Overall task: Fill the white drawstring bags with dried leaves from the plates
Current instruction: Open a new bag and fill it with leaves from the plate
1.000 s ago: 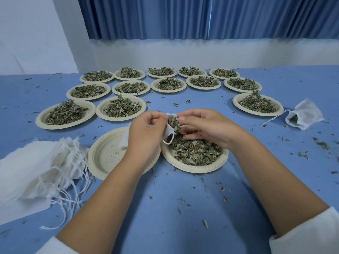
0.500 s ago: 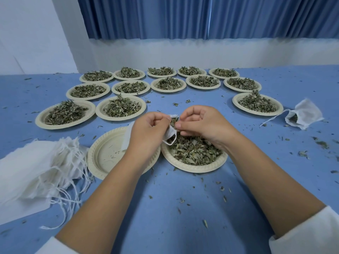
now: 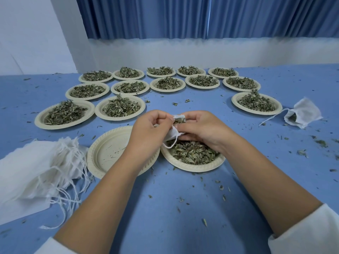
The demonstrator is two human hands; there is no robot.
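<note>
White bag (image 3: 172,133) still in left hand (image 3: 146,131), right hand (image 3: 203,129) lower

Fifteen plates (image 3: 192,168) on the table (image 3: 165,208): fourteen with dried leaves (image 3: 192,154), one crumb-flecked plate (image 3: 110,149). One held bag (image 3: 172,133), one loose bag (image 3: 304,114) by the right edge, a heap (image 3: 27,171) beyond counting.

plates (image 3: 120,108) crowd far side, bag pile (image 3: 36,171) left

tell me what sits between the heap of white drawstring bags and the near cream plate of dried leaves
An almost empty cream paper plate lies there, plain in the head view.
</note>
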